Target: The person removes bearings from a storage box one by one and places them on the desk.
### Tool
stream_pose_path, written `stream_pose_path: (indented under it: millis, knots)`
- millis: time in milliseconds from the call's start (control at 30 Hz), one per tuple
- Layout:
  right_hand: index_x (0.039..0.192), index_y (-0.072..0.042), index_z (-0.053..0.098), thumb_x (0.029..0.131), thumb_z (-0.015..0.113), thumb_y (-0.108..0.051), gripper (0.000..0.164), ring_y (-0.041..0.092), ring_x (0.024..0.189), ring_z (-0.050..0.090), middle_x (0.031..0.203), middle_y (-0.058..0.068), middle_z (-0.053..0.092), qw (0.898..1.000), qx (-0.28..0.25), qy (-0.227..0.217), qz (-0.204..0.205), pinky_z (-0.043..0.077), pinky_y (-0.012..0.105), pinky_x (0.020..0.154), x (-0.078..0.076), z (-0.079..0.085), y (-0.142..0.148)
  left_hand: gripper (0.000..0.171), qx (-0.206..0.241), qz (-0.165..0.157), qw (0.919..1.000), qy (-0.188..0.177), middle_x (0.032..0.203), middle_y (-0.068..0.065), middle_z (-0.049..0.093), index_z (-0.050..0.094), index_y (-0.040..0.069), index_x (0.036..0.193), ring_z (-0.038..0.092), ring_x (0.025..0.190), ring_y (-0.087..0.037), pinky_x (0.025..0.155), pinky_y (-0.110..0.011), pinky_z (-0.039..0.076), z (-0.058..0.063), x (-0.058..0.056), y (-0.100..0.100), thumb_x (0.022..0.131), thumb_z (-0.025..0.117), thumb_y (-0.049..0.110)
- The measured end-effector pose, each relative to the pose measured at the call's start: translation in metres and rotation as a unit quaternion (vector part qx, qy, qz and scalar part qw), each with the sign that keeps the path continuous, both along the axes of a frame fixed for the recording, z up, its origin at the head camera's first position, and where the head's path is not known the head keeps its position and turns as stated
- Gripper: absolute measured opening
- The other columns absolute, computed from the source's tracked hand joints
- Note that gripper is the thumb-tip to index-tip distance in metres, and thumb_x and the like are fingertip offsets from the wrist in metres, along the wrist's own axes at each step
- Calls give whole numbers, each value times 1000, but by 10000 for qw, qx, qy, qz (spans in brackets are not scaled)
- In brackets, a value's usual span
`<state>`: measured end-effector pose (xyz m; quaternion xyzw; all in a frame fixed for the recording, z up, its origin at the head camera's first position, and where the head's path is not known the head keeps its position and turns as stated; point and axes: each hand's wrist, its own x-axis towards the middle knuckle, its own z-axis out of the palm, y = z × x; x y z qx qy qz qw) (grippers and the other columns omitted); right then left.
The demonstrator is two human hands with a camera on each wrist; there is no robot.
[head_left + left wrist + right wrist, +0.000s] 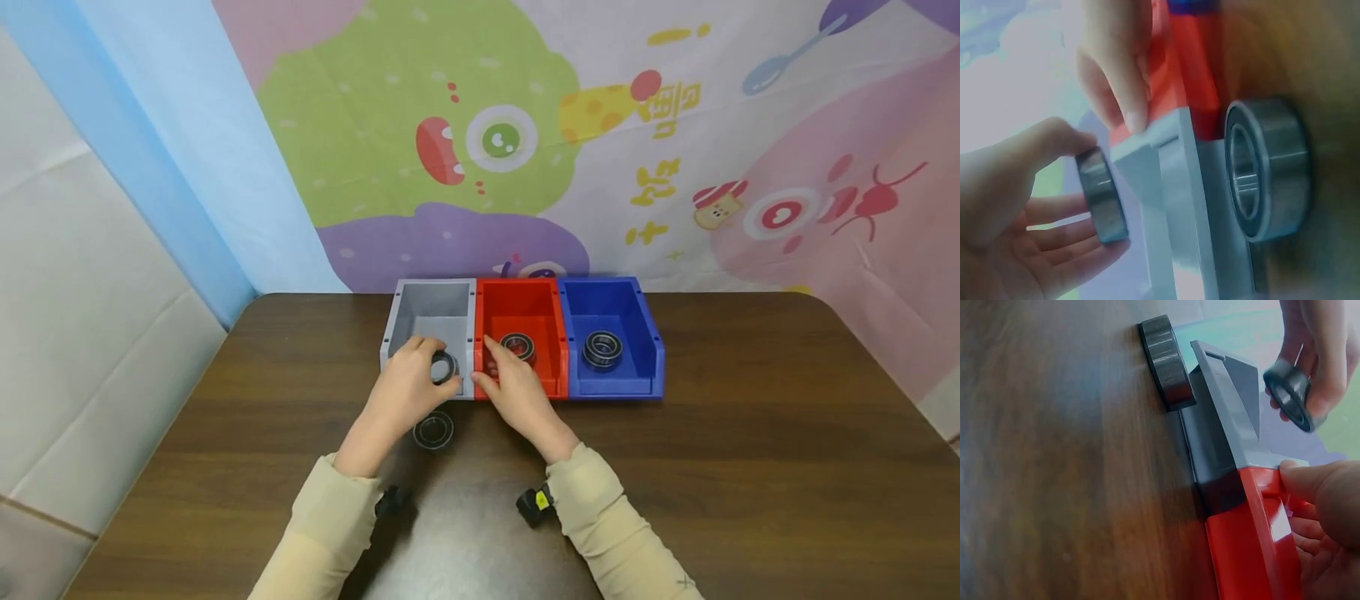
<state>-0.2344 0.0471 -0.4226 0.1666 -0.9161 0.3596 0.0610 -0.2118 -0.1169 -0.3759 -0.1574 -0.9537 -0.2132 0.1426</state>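
Observation:
My left hand (405, 387) pinches a ball bearing (1102, 197) between thumb and fingers, over the front of the grey bin (427, 304). The ring is tilted on edge in both wrist views. A second bearing (433, 430) lies on the table just in front of that bin, below the left hand. My right hand (521, 402) is at the red bin (525, 296); its thumb (1297, 481) rests on the front rim where red meets grey, and its fingers reach inside, loosely extended. Beyond them sits another bearing (517, 347) on the red bin's floor.
Joined to the red bin's right side is a blue bin (652, 358), with a bearing (602, 350) inside. The three bins stand in a row at the back of the brown wooden table (750, 450). Behind them hangs a cartoon-printed cloth (420, 75).

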Motion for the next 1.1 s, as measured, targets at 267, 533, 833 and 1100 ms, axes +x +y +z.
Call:
stream_pose_path:
  millis: [267, 533, 833, 1100]
  knots:
    - [137, -5, 39, 86, 61, -26, 59, 21, 97, 62, 120, 15, 57, 10000, -6, 70, 5, 49, 36, 85, 0, 1, 1, 44, -450, -348, 9979, -295, 96, -11, 61, 62, 0, 103, 61, 79, -24, 68, -35, 51, -5, 31, -7, 69, 76, 23]
    - [137, -5, 39, 86, 62, -26, 59, 21, 96, 62, 122, 15, 56, 10000, -3, 57, -1, 49, 35, 85, 1, 0, 0, 42, -797, -275, 9949, -548, 88, -4, 59, 62, 6, 97, 61, 72, -21, 61, -37, 50, -12, 54, -14, 66, 78, 29]
    - [136, -4, 40, 86, 61, -26, 59, 21, 96, 62, 120, 15, 57, 10000, -18, 72, 21, 49, 35, 84, 1, 0, 0, 44, -1038, -520, 9914, -607, 82, -2, 54, 59, 7, 92, 55, 73, -17, 58, -34, 48, -14, 67, -10, 62, 80, 32]
    - [137, -5, 40, 86, 62, -26, 59, 21, 95, 62, 120, 15, 57, 10000, -24, 53, 2, 49, 35, 84, -1, -1, 0, 44, -1401, -1059, 9807, -855, 84, -6, 54, 58, 3, 88, 58, 73, -25, 58, -38, 50, -19, 77, -4, 58, 81, 25]
